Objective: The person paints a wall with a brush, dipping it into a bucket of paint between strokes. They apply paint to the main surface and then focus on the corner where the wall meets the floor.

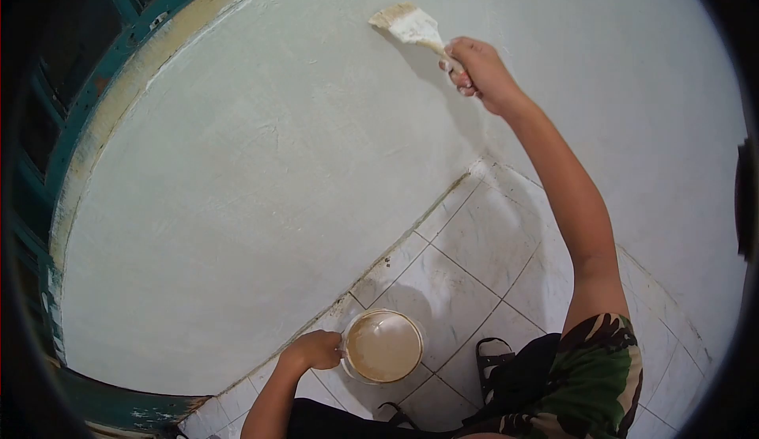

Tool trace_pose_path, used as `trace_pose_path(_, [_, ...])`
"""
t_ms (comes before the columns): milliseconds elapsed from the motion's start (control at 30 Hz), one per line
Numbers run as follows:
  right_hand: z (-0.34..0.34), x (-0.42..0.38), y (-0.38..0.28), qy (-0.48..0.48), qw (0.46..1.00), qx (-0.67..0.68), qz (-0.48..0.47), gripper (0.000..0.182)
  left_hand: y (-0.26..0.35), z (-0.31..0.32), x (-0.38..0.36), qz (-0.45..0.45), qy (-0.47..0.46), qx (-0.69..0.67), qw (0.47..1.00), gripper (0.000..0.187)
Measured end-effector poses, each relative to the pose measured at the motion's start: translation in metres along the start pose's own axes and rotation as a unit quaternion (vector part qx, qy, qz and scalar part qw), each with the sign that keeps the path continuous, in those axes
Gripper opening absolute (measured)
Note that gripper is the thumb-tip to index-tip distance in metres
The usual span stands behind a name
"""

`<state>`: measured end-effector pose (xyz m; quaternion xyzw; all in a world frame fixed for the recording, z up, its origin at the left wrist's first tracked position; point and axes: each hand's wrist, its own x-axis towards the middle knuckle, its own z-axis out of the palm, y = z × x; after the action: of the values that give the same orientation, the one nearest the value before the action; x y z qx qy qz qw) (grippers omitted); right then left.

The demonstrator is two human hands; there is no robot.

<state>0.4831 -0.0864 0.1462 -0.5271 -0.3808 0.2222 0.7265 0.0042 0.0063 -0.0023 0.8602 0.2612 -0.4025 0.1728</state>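
Observation:
My right hand (480, 74) is closed round the handle of a wide paintbrush (414, 26), whose ferrule is smeared white and whose tan bristles point up and left against the pale wall (237, 162). Whitish paint marks show on the fingertips. Lower down, my left hand (315, 350) grips the side of a round paint container (384, 347), held over the tiled floor. Inside it lies beige-white paint, with a bright patch near the far side. Whether the fingers hold a handle or the rim itself is hard to make out.
A green-framed window (118, 52) with a worn yellowish edge curves along the left. White floor tiles (474, 241) meet the wall at a dirty seam. My sandalled foot (492, 360) stands right of the container. A dark object (744, 202) sits at the far right.

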Motion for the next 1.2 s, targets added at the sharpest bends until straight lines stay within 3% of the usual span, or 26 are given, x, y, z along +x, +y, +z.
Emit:
trace_pose_path(267, [-0.027, -0.036, 0.165, -0.037, 0.986, 0.079, 0.140, 0.015, -0.005, 0.002, 0.003, 0.013, -0.002, 0.004, 1.000, 0.035])
trace_pose_path(400, [-0.062, -0.065, 0.212, -0.036, 0.957, -0.069, 0.279, 0.021, -0.002, 0.001, 0.000, 0.017, 0.004, 0.008, 1.000, 0.035])
trace_pose_path(467, [-0.092, -0.066, 0.273, -0.126, 0.921, -0.268, 0.254, 0.023, 0.001, 0.000, -0.001, 0.020, 0.011, 0.008, 1.000, 0.035])
trace_pose_path(500, [-0.086, -0.076, 0.276, -0.026, 0.926, -0.199, 0.320, 0.024, 0.003, -0.001, -0.002, 0.012, 0.005, 0.011, 1.000, 0.036])
trace_pose_path(567, [-0.081, -0.078, 0.276, -0.013, 0.912, -0.214, 0.348, 0.025, 0.005, -0.003, -0.004, 0.000, 0.002, 0.014, 1.000, 0.037])
trace_pose_path(700, [-0.057, -0.025, 0.207, -0.015, 0.953, -0.206, 0.223, 0.024, 0.001, 0.001, -0.001, 0.009, -0.001, 0.010, 1.000, 0.038])
trace_pose_path(833, [-0.025, 0.005, 0.066, 0.010, 0.957, -0.262, 0.126, 0.024, -0.006, 0.005, 0.004, 0.028, 0.009, 0.017, 0.999, 0.038])
trace_pose_path(967, [-0.007, 0.002, -0.026, 0.006, 0.984, -0.170, 0.050, 0.021, -0.005, 0.002, 0.004, 0.030, 0.005, 0.011, 0.999, 0.038])
trace_pose_path(1100, [0.010, 0.007, -0.065, 0.003, 0.997, -0.066, -0.030, 0.016, -0.006, 0.004, 0.004, 0.026, 0.003, 0.004, 1.000, 0.037])
trace_pose_path(1200, [0.023, 0.022, -0.059, -0.006, 0.997, 0.001, -0.073, 0.016, -0.003, 0.001, -0.001, 0.020, -0.002, 0.000, 1.000, 0.037])
